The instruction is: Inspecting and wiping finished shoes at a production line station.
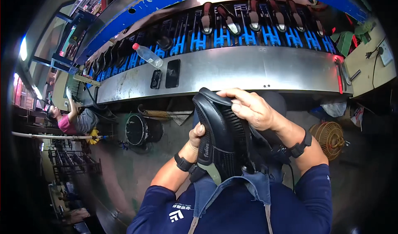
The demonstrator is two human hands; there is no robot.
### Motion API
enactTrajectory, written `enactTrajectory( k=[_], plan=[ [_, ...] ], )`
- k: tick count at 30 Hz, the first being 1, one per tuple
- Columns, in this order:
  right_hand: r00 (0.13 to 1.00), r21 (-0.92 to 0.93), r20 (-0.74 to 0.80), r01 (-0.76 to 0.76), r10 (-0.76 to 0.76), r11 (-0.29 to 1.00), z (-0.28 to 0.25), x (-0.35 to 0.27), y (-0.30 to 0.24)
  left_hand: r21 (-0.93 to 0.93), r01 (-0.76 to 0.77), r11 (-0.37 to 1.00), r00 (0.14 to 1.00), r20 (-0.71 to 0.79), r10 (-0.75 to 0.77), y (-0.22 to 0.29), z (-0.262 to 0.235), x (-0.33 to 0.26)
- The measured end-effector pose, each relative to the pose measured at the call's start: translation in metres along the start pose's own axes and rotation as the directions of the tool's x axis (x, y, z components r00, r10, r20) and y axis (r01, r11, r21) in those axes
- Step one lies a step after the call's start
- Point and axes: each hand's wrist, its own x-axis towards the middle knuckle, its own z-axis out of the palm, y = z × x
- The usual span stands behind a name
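Note:
A black shoe (215, 128) stands toe-up against my apron, with ribbed dark sides and a grey-green patch near the heel. My left hand (197, 137) is wrapped round the shoe's left side, the thumb showing on its edge. With fingers and thumb pressed together, my right hand (251, 109) pinches a curved black rim piece (215, 96) at the toe end, which looks like the edge of the sole. Part of that rim stands a little off the shoe. The fingers of my left hand are mostly hidden behind the shoe.
Ahead runs a metal bench (244, 70) with a bottle (148, 55), a phone (173, 73) and a small black device (156, 79). Beyond it, several shoes (253, 16) rest on blue racks. A black bucket (143, 129), a wicker basket (329, 139) and another person (76, 120) are around.

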Motion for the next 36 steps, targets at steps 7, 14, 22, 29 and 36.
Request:
enactTrajectory(
  k=[7,14,22,29,36],
  plan=[
    [0.988,-0.699,0.055,0.142,-0.145,0.701,0.03,0.0,-0.043,0.062,-0.179,0.982,0.984,0.028,0.177,-0.01,-0.006,0.003],
    [1.0,-0.488,0.025,-0.004,0.019,0.873,0.025,-0.032,-0.002,-0.021,-0.076,0.997,0.995,0.061,0.078,-0.014,-0.026,0.006],
    [0.988,-0.741,-0.152,-0.109,-0.007,0.663,0.066,-0.056,-0.011,-0.066,-0.085,0.994,0.994,-0.069,0.08,-0.022,-0.048,0.009],
    [0.973,-0.829,-0.229,-0.183,-0.022,0.528,0.082,-0.128,0.005,-0.156,0.077,0.985,0.984,-0.146,-0.1,-0.011,-0.027,0.046],
    [0.898,-0.655,-0.074,0.284,-0.433,0.7,0.058,-0.034,-0.043,0.681,0.188,0.708,0.958,-0.287,0.022,0.007,-0.017,0.019]
  ],
)
